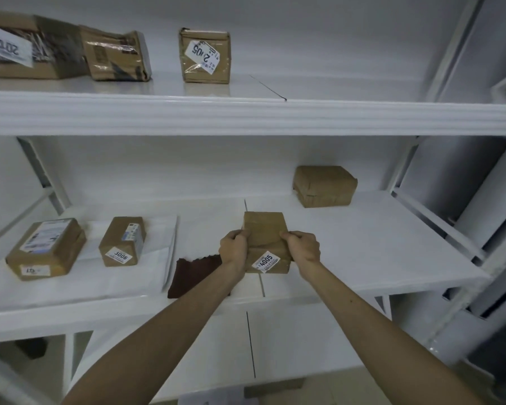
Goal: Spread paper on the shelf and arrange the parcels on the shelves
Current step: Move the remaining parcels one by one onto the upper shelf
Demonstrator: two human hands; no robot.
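Note:
A brown parcel [265, 229] with a white label reading 4005 sits at the middle of the middle shelf [377, 244]. My left hand [233, 247] grips its left side and my right hand [303, 247] grips its right side. White paper [79, 282] covers the left part of this shelf. Two taped parcels rest on the paper: one at far left [46, 248] and one labelled 5006 [122, 241]. Another plain brown parcel [324, 186] stands at the back right of the shelf.
A dark brown cloth [193, 274] lies on the shelf edge beside my left wrist. The top shelf [246, 115] carries three parcels, one labelled 2105 [205, 55]. A lower white shelf [289, 346] shows under my arms. White uprights frame the right side.

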